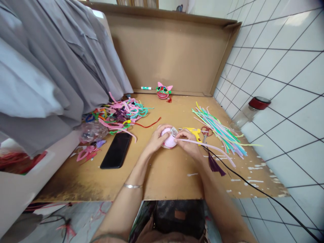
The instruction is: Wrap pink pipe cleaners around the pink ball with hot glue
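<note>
Between my hands is a small round ball (167,142) covered in pale pink pipe cleaner, with a greyish patch showing at its upper right. My left hand (158,137) wraps round its left side, thumb laid over the top. At the ball's right edge, my right hand (188,141) pinches a pale pink pipe cleaner (212,145), whose loose end trails off to the right. Just beyond my right hand lies a yellow glue gun (194,131), with red-handled scissors (207,131) beside it.
Bundled pipe cleaners (220,131) lie on the right, near a glass jar (249,113). A dark tassel (214,163) and a black cord (248,182) are closer. Left are a phone (116,150) and tangled pipe cleaners (126,111). A colourful animal head (163,91) and glue stick (146,88) sit at the back.
</note>
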Demonstrator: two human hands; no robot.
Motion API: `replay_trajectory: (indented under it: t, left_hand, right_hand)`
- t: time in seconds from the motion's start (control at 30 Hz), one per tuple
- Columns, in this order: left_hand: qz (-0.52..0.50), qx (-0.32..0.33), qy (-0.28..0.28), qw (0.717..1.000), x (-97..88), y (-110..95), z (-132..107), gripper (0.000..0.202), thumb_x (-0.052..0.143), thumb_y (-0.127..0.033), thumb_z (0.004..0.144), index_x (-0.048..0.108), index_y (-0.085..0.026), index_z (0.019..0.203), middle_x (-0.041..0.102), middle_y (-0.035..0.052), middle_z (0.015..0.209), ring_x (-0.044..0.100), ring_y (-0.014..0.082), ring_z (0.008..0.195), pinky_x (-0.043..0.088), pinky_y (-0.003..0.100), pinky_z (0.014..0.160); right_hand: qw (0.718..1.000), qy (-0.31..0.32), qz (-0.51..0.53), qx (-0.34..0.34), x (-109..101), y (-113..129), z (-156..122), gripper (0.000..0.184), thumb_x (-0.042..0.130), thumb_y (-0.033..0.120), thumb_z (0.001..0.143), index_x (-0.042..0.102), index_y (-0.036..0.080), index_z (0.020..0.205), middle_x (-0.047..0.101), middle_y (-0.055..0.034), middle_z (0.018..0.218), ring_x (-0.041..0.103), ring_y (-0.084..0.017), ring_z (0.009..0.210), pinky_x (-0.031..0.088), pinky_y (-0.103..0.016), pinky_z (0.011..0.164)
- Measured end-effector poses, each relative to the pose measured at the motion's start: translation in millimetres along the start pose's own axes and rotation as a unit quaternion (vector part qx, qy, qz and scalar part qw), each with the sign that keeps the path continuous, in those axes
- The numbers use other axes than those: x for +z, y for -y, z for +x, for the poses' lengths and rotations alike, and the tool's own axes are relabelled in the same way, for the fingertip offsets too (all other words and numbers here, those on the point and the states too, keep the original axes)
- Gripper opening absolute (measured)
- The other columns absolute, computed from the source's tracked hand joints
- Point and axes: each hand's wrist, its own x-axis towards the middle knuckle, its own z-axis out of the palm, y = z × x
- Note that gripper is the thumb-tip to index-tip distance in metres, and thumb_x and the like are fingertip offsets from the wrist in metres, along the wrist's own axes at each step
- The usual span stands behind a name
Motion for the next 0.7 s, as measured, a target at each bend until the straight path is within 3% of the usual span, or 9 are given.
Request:
replay_trajectory:
  t: [0.3,0.47,0.7]
  left_hand:
    - [-0.004,0.001,-0.011,1.0,1.4,4.6,0.9,0.035,0.056,-0.033,0.08,0.068,-0.017,0.109,0.061,0.0117,0.125,0.058,0.0256,0.12,0.041,0.042,0.109]
    - [0.0,0.009,-0.006,1.0,0.5,4.1,0.6,0.033,0.056,-0.031,0.081,0.068,-0.018,0.109,0.062,0.0106,0.125,0.057,0.0246,0.12,0.04,0.041,0.111]
    - [0.021,0.015,-0.003,1.0,-0.5,2.0,0.4,0.035,0.054,-0.028,0.08,0.067,-0.018,0.11,0.064,0.0095,0.123,0.057,0.0239,0.119,0.04,0.039,0.11]
  right_hand:
    - [0.999,-0.013,-0.045,-0.007,-0.9,-2.2,-1.6,0.017,0.072,0.028,0.071,0.069,0.023,0.087,0.066,-0.0042,0.095,0.063,-0.021,0.093,0.052,-0.037,0.085]
    - [0.998,0.003,-0.065,-0.004,-0.6,-4.4,-1.5,0.044,0.076,0.033,0.07,0.067,0.025,0.111,0.062,-0.0068,0.115,0.059,-0.025,0.112,0.048,-0.042,0.1]
    - [0.996,0.028,-0.065,0.049,10.3,-10.8,-3.9,0.084,0.079,0.043,0.066,0.048,0.025,0.141,0.046,-0.0107,0.144,0.04,-0.031,0.14,0.033,-0.049,0.117]
